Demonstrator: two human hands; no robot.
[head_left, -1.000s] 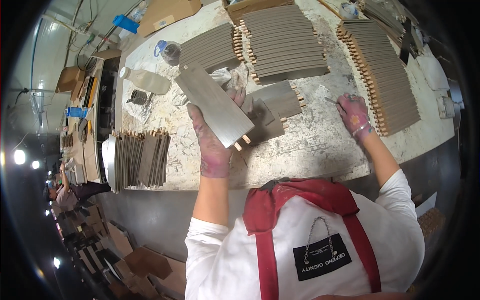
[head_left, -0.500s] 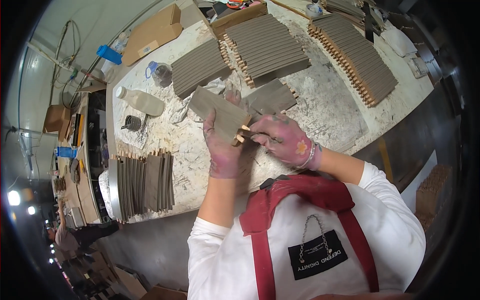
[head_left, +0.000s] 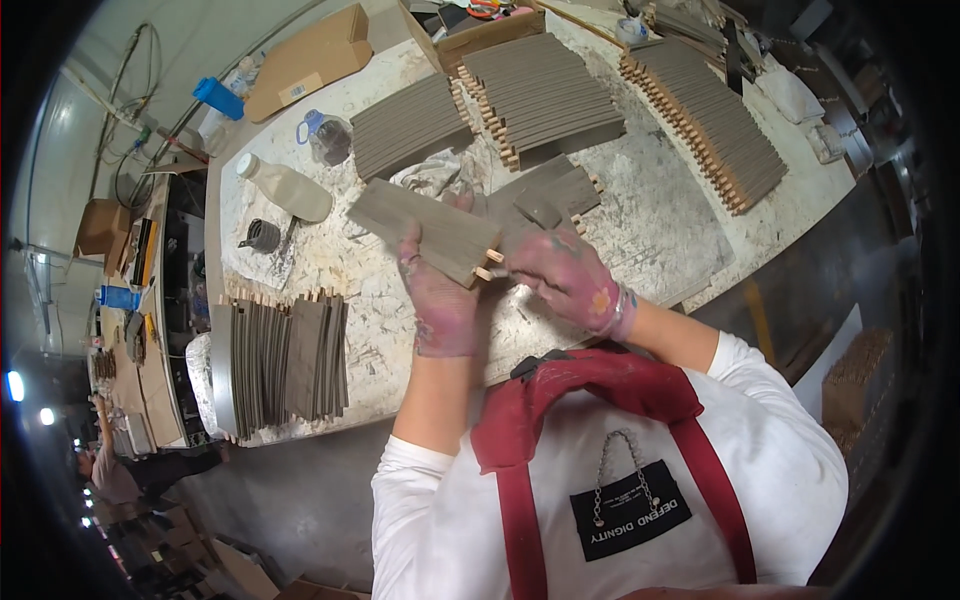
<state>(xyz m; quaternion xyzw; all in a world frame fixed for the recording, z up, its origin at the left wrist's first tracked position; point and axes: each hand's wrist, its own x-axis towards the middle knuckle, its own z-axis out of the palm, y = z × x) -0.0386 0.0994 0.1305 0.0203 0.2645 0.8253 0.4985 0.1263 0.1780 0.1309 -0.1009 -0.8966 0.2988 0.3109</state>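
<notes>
The left hand [head_left: 440,300], in a pink glove, grips a flat grey-brown wooden board [head_left: 420,225], its thumb at the near edge and fingertips showing past the far edge, so it is closed firmly around the piece. The board is held tilted above the worktop [head_left: 670,240], inward from the near edge, with two pale dowels [head_left: 488,266] jutting from its right end. The right hand [head_left: 568,278], also gloved, has its fingers curled just beside those dowels; whether they pinch anything cannot be told. Behind it, toward the middle of the worktop, lie doweled boards [head_left: 565,185] with a small dark block [head_left: 538,210] on top, and a crumpled cloth [head_left: 425,172] is left of them. Toward the far edge stand two stacks of boards [head_left: 545,90] below an open cardboard box [head_left: 490,42]; a long doweled row [head_left: 720,120] runs toward the right edge. An upright row [head_left: 322,355] fills the near left corner, with a milky plastic bottle [head_left: 290,192] and a dark ribbed cup [head_left: 262,235] toward the left edge.
</notes>
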